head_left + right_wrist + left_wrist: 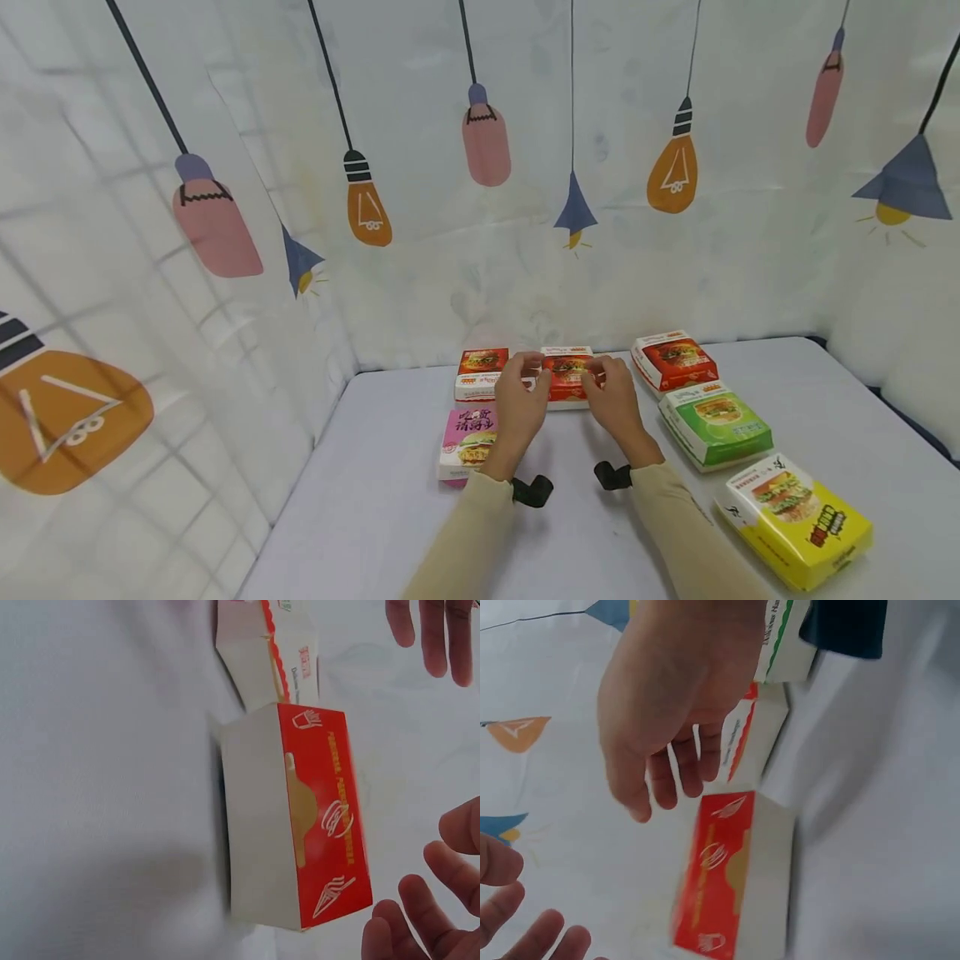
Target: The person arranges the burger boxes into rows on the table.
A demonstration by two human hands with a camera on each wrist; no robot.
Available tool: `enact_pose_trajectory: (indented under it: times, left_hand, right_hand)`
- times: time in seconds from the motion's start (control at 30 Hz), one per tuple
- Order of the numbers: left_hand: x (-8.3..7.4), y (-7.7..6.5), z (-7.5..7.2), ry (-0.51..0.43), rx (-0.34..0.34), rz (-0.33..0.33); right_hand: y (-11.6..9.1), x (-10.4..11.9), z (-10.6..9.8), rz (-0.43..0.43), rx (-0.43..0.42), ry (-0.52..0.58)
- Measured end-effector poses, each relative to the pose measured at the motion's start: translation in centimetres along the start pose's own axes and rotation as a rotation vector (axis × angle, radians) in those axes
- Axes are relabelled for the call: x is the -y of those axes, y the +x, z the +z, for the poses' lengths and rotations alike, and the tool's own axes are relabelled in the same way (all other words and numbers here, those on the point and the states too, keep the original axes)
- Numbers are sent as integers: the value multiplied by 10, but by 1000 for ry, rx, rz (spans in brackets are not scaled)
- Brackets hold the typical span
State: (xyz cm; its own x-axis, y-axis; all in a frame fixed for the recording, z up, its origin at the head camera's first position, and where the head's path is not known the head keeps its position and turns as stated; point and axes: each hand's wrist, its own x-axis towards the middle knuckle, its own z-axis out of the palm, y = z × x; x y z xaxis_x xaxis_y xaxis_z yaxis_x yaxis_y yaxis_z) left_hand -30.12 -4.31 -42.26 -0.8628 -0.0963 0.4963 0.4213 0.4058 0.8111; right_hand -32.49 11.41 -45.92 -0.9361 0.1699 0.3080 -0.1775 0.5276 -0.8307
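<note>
Just off middle red box [566, 383] edges — left hand [520, 402], right hand [615, 402]

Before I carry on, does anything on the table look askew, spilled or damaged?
I see nothing spilled or crushed. The yellow box and green box on the right lie turned at an angle, while the middle red box sits squarer to the view. That looks slightly askew, though it may be deliberate.

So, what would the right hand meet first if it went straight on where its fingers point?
The right hand would probably meet the back row's middle red-and-white rectangular cardboard burger box first, though the hand's height is hard to judge.
</note>
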Motion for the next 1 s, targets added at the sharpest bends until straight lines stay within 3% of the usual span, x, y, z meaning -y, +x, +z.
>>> enact_pose_trajectory:
  times: [0.2,0.37,0.47,0.67,1.0]
  left_hand:
    - [12,-14,38,9,8,-136]
    - [25,-21,56,61,-37,-230]
    - [29,-24,60,70,-45,-260]
    - [35,-26,63,86,15,-322]
    - [38,-26,65,123,77,-287]
  right_hand:
    - [0,-11,-1,54,-4,5]
    - [2,-20,-1,100,19,4]
    - [4,-27,0,114,43,-4]
    - [6,-37,1,147,109,-15]
    - [9,-41,0,156,159,14]
